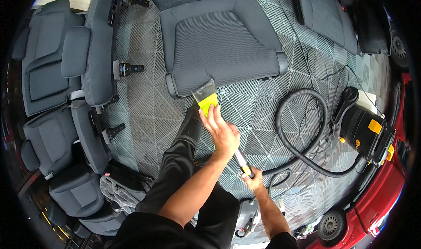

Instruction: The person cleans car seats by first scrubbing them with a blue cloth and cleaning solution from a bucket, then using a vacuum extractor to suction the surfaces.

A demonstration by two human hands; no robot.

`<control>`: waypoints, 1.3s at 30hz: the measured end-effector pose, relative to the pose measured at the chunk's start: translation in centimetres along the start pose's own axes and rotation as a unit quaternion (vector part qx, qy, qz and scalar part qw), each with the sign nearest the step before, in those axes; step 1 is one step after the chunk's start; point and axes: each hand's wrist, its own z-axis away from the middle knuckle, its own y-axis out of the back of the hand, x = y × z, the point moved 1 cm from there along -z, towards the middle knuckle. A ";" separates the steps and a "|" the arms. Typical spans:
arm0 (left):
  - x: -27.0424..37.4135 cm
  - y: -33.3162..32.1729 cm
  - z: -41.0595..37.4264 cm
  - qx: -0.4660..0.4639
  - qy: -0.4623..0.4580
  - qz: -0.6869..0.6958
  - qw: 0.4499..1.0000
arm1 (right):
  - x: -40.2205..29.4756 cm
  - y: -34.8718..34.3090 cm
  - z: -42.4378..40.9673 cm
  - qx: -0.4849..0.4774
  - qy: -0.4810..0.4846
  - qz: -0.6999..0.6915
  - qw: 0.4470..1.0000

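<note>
A dark grey fabric car seat (217, 48) rests on the tiled grating floor in front of me. The clear, flared head of an extraction nozzle (204, 90) touches the front edge of its cushion, left of the middle. My left hand (221, 130) presses over the yellow part (207, 101) of this nozzle and its neck. Lower right, my right hand (255, 180) is wrapped around the black and yellow lower end of the metal tube (241, 158). From there a black corrugated hose (279, 117) loops over the floor to a black and yellow vacuum machine (360, 130).
More car seats (51, 78) stand along the left, with seat brackets (131, 68) projecting over the floor. A grey cloth (116, 194) lies at lower left. Thin cables (301, 48) trail across the right side. Another seat (325, 18) is at upper right; a red car (378, 189) borders the lower right.
</note>
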 end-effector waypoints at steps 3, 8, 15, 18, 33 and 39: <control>0.4 -0.8 1.8 -0.031 0.020 0.041 0.998 | -0.1 1.2 2.1 0.019 -0.027 -0.001 0.999; 6.6 0.0 4.0 -0.149 0.051 0.135 0.978 | -3.0 5.8 8.7 0.047 -0.035 -0.057 0.997; 7.2 1.2 -16.2 -0.118 -0.033 0.136 0.983 | -17.2 5.5 -6.1 0.029 -0.123 -0.211 0.969; 2.6 -3.2 -27.2 -0.108 -0.091 0.076 0.987 | -22.9 2.8 -17.4 0.015 -0.080 -0.250 0.965; -2.6 -8.7 -46.5 -0.289 0.060 -0.039 0.955 | -34.5 0.3 -35.7 0.025 -0.185 -0.265 0.946; -3.9 -8.8 -50.2 -0.350 0.114 -0.081 0.926 | -39.3 -1.2 -37.7 0.007 -0.246 -0.230 0.941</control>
